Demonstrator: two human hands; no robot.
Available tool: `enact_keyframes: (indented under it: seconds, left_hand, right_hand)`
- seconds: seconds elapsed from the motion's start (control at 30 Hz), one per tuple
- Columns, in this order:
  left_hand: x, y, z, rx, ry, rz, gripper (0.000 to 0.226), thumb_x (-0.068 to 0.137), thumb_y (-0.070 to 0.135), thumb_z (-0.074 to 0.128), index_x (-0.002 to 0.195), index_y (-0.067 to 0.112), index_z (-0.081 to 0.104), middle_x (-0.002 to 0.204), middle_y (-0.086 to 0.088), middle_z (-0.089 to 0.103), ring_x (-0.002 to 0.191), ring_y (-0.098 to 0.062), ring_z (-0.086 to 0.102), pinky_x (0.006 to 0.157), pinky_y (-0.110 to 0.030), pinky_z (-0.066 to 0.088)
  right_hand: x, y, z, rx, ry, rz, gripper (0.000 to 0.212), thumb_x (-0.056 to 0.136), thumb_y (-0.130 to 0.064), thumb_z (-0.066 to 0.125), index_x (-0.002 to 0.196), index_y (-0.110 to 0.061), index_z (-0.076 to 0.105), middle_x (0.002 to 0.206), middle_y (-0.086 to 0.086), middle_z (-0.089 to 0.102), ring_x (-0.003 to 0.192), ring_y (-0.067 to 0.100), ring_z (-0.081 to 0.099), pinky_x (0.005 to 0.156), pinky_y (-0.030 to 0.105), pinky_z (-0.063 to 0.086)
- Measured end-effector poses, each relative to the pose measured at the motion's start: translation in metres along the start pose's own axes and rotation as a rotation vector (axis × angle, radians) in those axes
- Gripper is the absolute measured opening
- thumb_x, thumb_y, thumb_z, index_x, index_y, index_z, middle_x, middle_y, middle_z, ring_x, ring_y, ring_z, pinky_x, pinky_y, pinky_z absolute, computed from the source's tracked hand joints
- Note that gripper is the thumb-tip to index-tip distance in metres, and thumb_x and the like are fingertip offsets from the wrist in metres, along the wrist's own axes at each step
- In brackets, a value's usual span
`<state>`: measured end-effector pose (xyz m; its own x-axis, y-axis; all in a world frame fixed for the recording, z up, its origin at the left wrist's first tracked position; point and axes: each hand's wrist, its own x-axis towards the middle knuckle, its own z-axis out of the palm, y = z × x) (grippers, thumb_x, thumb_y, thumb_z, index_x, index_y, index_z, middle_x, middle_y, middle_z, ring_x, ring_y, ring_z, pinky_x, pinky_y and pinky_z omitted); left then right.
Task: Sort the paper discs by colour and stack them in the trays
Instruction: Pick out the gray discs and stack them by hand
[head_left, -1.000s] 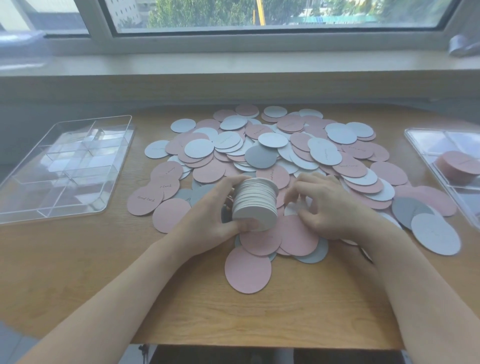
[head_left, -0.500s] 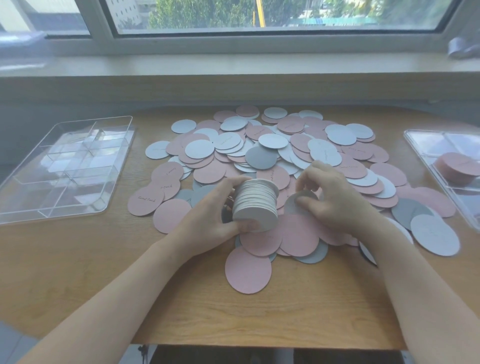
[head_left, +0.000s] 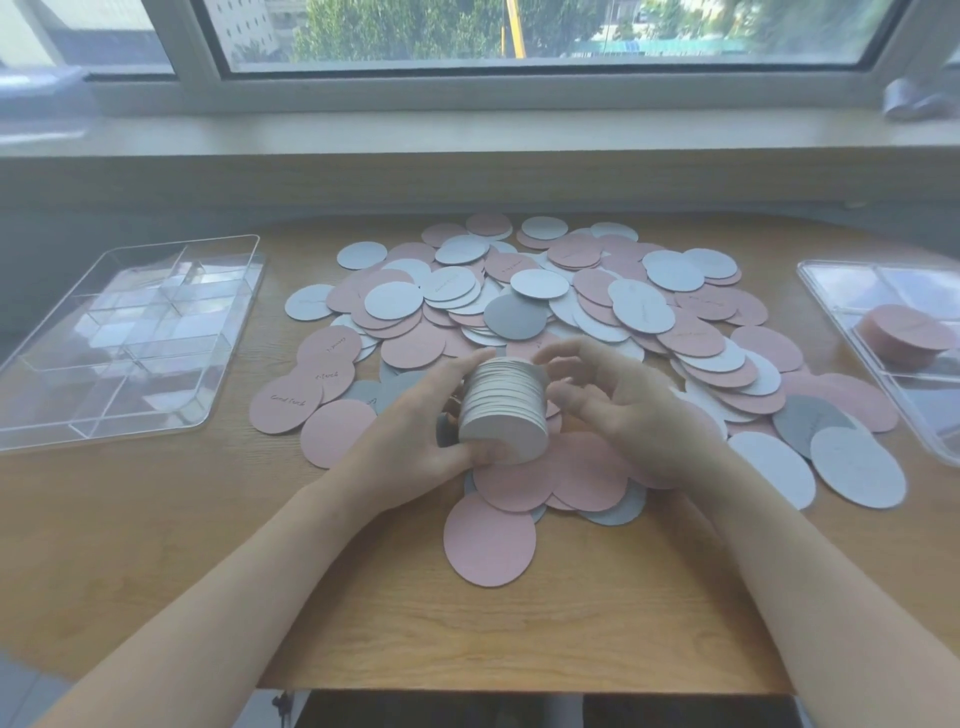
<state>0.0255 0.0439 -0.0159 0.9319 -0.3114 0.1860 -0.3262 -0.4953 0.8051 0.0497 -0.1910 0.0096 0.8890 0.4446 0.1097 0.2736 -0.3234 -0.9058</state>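
Observation:
A heap of pink, pale blue-white and grey paper discs (head_left: 597, 306) covers the middle of the wooden table (head_left: 156, 530). My left hand (head_left: 415, 441) grips a thick stack of pale discs (head_left: 506, 410), tilted on its side just above the heap. My right hand (head_left: 634, 415) is against the stack's right side, its fingers curled over the far end and its thumb by the edge. A clear divided tray (head_left: 104, 364) lies empty at the left. Another clear tray (head_left: 841, 291) at the right holds a stack of pink discs (head_left: 901, 332).
One pink disc (head_left: 488, 538) lies alone nearest me, close to the table's front edge. A window sill (head_left: 467, 135) runs behind the table. Bare wood shows between the heap and each tray.
My right hand lifted a disc from the heap and brought it left to the far end of the stack. My left hand kept hold of the stack and barely moved.

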Motion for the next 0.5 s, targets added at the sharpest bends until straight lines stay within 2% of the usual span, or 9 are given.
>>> enact_keyframes:
  seconds: [0.07, 0.1, 0.17, 0.27, 0.37, 0.5]
  left_hand:
    - [0.001, -0.002, 0.0, 0.024, -0.001, 0.012, 0.08, 0.08, 0.027, 0.084, 0.148, 0.029, 0.041, 0.126, 0.019, 0.058, 0.112, -0.001, 0.057, 0.089, -0.015, 0.048]
    - [0.0, -0.003, 0.0, 0.036, 0.0, 0.013, 0.08, 0.08, 0.029, 0.084, 0.147, 0.029, 0.042, 0.126, 0.021, 0.057, 0.111, -0.003, 0.058, 0.09, -0.018, 0.049]
    - [0.0, -0.003, 0.0, 0.05, 0.002, 0.004, 0.079, 0.079, 0.033, 0.084, 0.146, 0.031, 0.042, 0.124, 0.026, 0.056, 0.107, -0.002, 0.059, 0.089, -0.017, 0.048]
    - [0.0, -0.004, 0.001, 0.055, 0.004, -0.004, 0.079, 0.079, 0.033, 0.084, 0.145, 0.032, 0.042, 0.122, 0.027, 0.055, 0.104, 0.0, 0.059, 0.086, -0.013, 0.046]
    - [0.0, -0.004, 0.001, 0.051, 0.0, 0.0, 0.078, 0.079, 0.033, 0.084, 0.145, 0.03, 0.043, 0.122, 0.025, 0.056, 0.104, -0.001, 0.059, 0.087, -0.015, 0.047]
    - [0.0, -0.005, 0.001, 0.053, -0.001, 0.004, 0.077, 0.079, 0.034, 0.084, 0.144, 0.031, 0.043, 0.121, 0.028, 0.055, 0.104, -0.002, 0.06, 0.087, -0.018, 0.048]
  right_hand:
    - [0.001, 0.001, -0.002, -0.139, 0.026, -0.058, 0.019, 0.098, -0.024, 0.06, 0.117, -0.028, 0.065, 0.107, -0.02, 0.067, 0.102, 0.0, 0.059, 0.083, 0.007, 0.04]
    - [0.003, 0.004, -0.005, -0.226, 0.077, -0.1, 0.018, 0.098, -0.026, 0.059, 0.115, -0.028, 0.066, 0.108, -0.019, 0.066, 0.103, 0.002, 0.058, 0.084, 0.009, 0.039]
    - [0.006, 0.014, -0.016, -0.428, 0.22, -0.126, 0.015, 0.096, -0.018, 0.058, 0.106, -0.024, 0.068, 0.1, -0.012, 0.064, 0.096, 0.008, 0.056, 0.084, 0.019, 0.042]
    - [0.006, 0.027, -0.041, -0.731, 0.357, 0.018, 0.023, 0.089, -0.003, 0.053, 0.095, -0.02, 0.066, 0.086, -0.007, 0.059, 0.088, 0.021, 0.054, 0.078, 0.037, 0.043]
    - [0.001, 0.028, -0.057, -0.838, 0.27, 0.232, 0.021, 0.082, -0.008, 0.052, 0.092, -0.023, 0.063, 0.084, -0.008, 0.055, 0.091, 0.026, 0.052, 0.074, 0.034, 0.037]
    - [-0.004, 0.024, -0.061, -0.819, 0.101, 0.334, 0.01, 0.085, -0.028, 0.06, 0.095, -0.03, 0.058, 0.092, -0.012, 0.051, 0.095, 0.019, 0.05, 0.079, 0.034, 0.039]
